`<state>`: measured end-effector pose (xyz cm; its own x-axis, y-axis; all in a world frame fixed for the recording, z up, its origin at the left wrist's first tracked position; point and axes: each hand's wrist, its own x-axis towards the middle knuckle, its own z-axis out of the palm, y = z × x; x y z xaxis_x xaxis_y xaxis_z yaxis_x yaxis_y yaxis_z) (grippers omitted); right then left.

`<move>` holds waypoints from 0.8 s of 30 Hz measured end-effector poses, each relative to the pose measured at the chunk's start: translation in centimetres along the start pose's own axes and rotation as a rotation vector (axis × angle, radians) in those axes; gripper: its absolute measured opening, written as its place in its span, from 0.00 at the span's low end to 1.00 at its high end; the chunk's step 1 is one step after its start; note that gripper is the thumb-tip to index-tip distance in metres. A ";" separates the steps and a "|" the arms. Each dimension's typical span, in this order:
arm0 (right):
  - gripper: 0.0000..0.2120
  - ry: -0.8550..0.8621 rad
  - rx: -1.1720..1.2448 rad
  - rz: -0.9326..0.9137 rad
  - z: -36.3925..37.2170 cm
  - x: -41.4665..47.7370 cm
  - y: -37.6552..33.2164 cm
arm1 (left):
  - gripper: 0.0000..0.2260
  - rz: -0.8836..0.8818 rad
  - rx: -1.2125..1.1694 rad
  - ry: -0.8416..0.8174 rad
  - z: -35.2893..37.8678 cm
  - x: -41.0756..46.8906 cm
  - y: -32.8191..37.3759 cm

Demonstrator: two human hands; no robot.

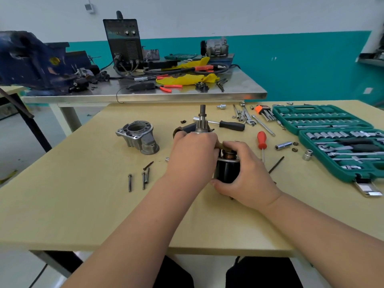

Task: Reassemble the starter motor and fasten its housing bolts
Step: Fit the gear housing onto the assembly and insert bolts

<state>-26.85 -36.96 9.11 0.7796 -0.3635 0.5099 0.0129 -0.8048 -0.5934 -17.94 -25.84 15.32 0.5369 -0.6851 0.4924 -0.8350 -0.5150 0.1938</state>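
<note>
Mid-counter (93, 204), the right grip (247, 175) wraps the black starter motor body (227, 171) while the left grip (193, 150) curls over its geared shaft (202, 121). The aluminium nose housing (138, 138) and loose bolts (143, 177) lie toward the left edge.

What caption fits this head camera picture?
Left hand and right hand grip black cylindrical starter motor on beige table.

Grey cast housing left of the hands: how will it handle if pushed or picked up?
The housing looks like rigid cast metal: probably stiff, fairly heavy for its size. It sits on a broad base with its bore upward, so a push would likely slide it, not roll it. Ribs and flange lugs should give a sure hold.
</note>
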 end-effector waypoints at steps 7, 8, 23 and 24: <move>0.40 0.000 -0.009 -0.034 0.1 0.1 -0.1 | 0.05 -0.073 -0.076 -0.103 -0.7 0.6 -0.5; 0.40 0.001 -0.012 -0.041 0.1 0.1 -0.1 | 0.07 -0.040 -0.013 -0.105 -1.0 0.8 -0.7; 0.38 -0.075 -0.065 -0.149 -0.4 -0.2 -0.3 | 0.12 0.367 0.348 -0.749 -4.9 7.0 0.1; 0.38 -0.075 -0.060 -0.148 -0.5 -0.2 -0.3 | 0.13 0.357 0.335 -0.761 -5.0 7.1 0.2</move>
<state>-27.28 -36.90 9.45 0.8167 -0.2046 0.5396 0.0953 -0.8743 -0.4758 -14.90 -28.26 23.06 0.2869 -0.9272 -0.2410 -0.9521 -0.2483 -0.1783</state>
